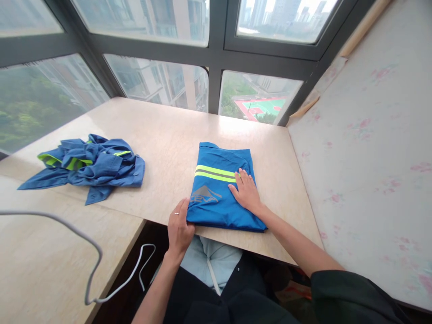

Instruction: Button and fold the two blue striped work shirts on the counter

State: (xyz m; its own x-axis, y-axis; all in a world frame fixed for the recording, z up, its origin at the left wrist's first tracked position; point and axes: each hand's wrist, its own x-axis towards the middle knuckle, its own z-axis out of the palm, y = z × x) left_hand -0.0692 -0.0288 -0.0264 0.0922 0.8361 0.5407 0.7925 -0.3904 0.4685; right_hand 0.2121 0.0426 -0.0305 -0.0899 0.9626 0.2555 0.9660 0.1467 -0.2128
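Note:
A blue work jacket [222, 204], folded into a flat rectangle, lies near the front edge of the tabletop. Across it runs a yellow-green reflective stripe [216, 173] with a grey band, and a grey printed logo [204, 194] shows below. My left hand [180, 227], with a ring on one finger, is closed at the near left corner of the jacket, fingers along its side edge and thumb at the front. Flat on the right part of the jacket rests my right hand [247, 191], its fingers stretched out over the stripe's end.
A crumpled blue garment with yellow-green bands [111, 166] lies at the left on the tabletop [162, 135]. A grey cable [97, 252] loops over the front left. Windows [158, 83] border the far side, and a flowered wall [364, 157] stands at the right.

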